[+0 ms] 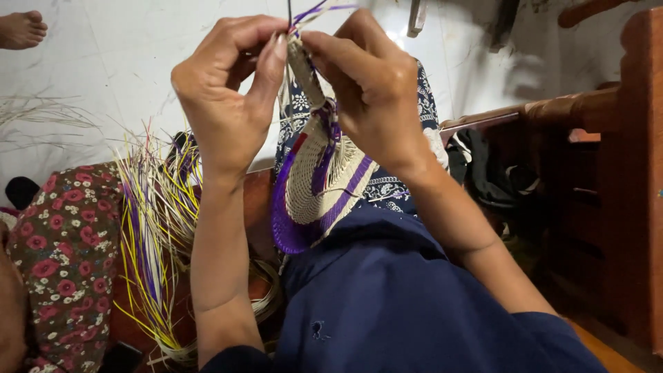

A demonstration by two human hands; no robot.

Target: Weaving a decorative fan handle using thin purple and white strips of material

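Note:
My left hand (228,97) and my right hand (373,90) are raised in front of me, both pinching the top end of a woven straw piece (318,186) in cream with purple bands and a purple rim. Thin purple strands (311,12) stick up from between my fingertips. The woven piece hangs down between my wrists, over my dark blue lap (387,297) and a patterned blue cloth (387,190).
A bundle of yellow, white and purple straw strands (152,235) lies to the left. Another person's floral clothing (65,262) is at far left and a bare foot (22,29) at the top left. Wooden furniture (608,173) stands at right on a pale floor (117,62).

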